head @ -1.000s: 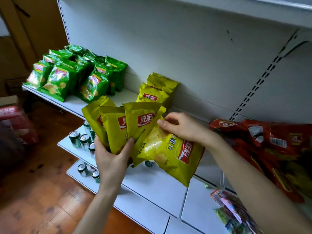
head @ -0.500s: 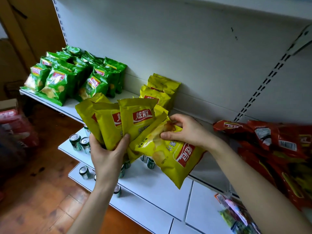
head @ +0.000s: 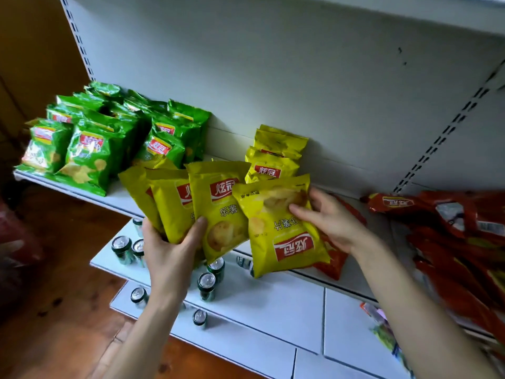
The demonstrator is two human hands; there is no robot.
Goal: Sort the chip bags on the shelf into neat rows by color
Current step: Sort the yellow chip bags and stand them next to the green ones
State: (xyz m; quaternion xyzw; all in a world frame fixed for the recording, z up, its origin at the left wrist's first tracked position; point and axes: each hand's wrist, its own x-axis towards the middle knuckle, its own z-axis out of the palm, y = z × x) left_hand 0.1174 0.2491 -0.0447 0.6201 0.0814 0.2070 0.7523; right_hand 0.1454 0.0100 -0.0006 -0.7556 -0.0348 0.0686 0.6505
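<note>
Shelf (head: 117,196): white, and it ran across my head view from the left edge to the far right.
Green bags (head: 90,143): stood upright in rows at the shelf's left end.
Left hand (head: 169,250): gripped a fan of yellow bags (head: 191,203) by their lower ends, thumb across the front one, out in front of the shelf edge.
Cans (head: 207,283): green, upright on the lower shelf (head: 273,299), some partly hidden behind my left wrist.
Yellow stack (head: 273,157): a few bags stood against the back panel, just behind the fan.
Inverted yellow bag (head: 284,231): logo upside down, its left edge touching the fan, its lower end past the shelf edge.
Right hand (head: 330,222): fingers curled on that bag's right edge; I could not see the thumb.
Single red bag (head: 336,261): lay flat on the shelf beneath the inverted bag and my right hand.
Red heap (head: 451,228): loose, blurred bags piled at the shelf's right end.
</note>
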